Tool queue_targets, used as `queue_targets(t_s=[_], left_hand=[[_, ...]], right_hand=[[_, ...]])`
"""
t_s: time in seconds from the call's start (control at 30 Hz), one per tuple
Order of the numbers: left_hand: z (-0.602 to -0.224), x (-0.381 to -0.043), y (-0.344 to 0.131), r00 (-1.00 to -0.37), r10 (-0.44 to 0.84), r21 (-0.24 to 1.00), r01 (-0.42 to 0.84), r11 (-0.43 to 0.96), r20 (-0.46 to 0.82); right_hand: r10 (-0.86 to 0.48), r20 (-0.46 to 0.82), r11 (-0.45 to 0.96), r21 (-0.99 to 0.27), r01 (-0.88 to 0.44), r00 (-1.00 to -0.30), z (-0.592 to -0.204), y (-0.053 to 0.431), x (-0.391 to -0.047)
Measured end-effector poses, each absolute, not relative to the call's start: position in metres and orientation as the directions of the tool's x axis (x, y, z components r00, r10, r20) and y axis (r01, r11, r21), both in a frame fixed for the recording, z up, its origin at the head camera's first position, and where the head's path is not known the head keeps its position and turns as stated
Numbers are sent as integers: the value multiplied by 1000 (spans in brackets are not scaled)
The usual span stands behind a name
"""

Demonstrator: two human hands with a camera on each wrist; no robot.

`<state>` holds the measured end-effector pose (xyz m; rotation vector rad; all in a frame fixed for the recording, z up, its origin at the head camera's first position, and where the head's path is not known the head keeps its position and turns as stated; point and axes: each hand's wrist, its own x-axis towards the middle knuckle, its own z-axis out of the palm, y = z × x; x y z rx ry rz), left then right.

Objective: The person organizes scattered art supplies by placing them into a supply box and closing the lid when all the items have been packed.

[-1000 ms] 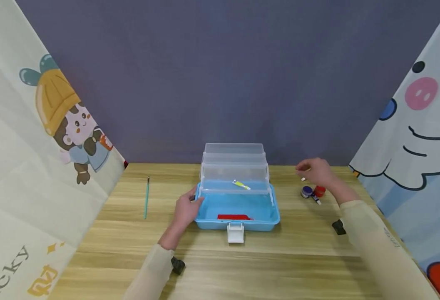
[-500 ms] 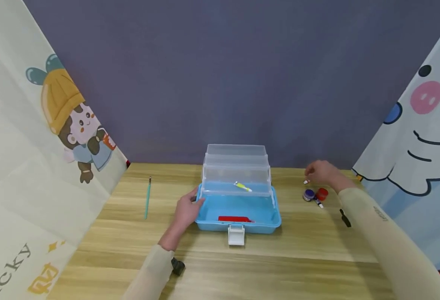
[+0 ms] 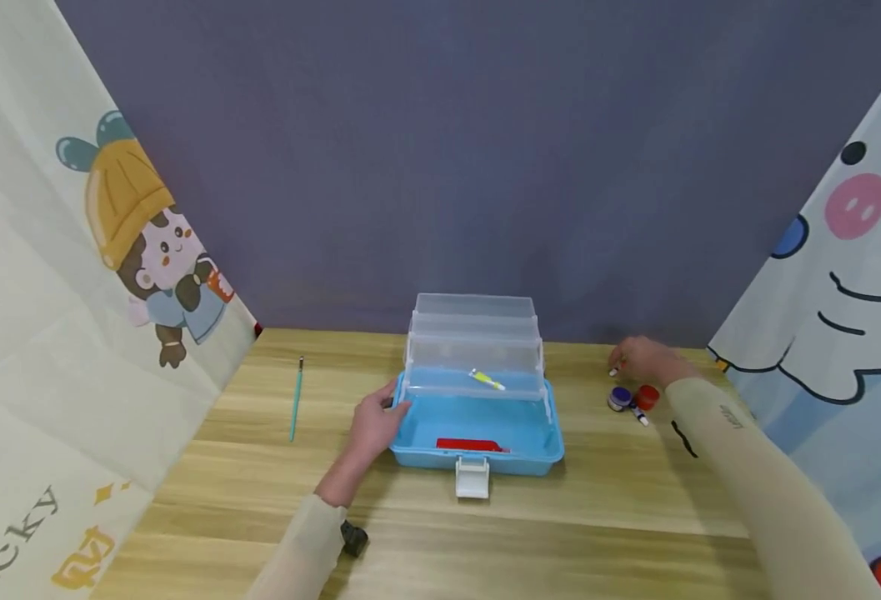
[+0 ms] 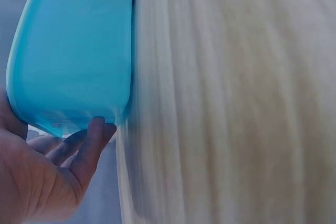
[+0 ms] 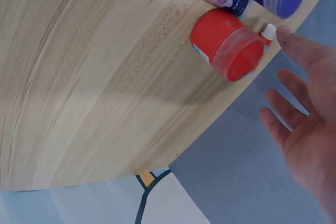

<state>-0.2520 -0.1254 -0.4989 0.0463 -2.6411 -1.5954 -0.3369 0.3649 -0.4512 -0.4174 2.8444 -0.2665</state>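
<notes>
My left hand (image 3: pixel 375 423) holds the left side of the light-blue box (image 4: pixel 73 40), thumb at the rim and fingers along the outer wall. The box's clear stepped trays (image 3: pixel 476 350) stand raised at the back. A small yellow tube (image 3: pixel 488 379) lies on the lowest tray, and a red tube-like item (image 3: pixel 468 445) lies inside the box. My right hand (image 3: pixel 644 360) reaches down at the back right. In the right wrist view its thumb tip is right at the white cap of a small red paint tube (image 5: pixel 268 32), other visible fingers loosely spread; the index finger is hidden.
Beside the right hand stand a purple jar (image 3: pixel 620 399) and a red jar (image 3: pixel 647 396), with a small dark-blue tube with a white cap (image 3: pixel 639 415) close in front. A thin teal stick (image 3: pixel 297 400) with a dark tip lies at the left. A dark curtain (image 3: pixel 440 150) hangs behind the table.
My right hand has moved rightward and lowered to the small white-capped tube. The left hand stays at the box, and the whole head view has shifted slightly.
</notes>
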Motion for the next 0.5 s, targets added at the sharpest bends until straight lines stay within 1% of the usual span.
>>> queue_targets(t_s=[0.23,0.5], left_hand=[[-500,-253,-129,-997,-73,879,-23,477,14],[-500,-255,-128,-999,-39,885,3,466,24]], right_hand=[[-298,-219,948,-178,-263,-929,-466,370,-350],[-324,-217,940,-184,-287,-921,-476,379,-355]])
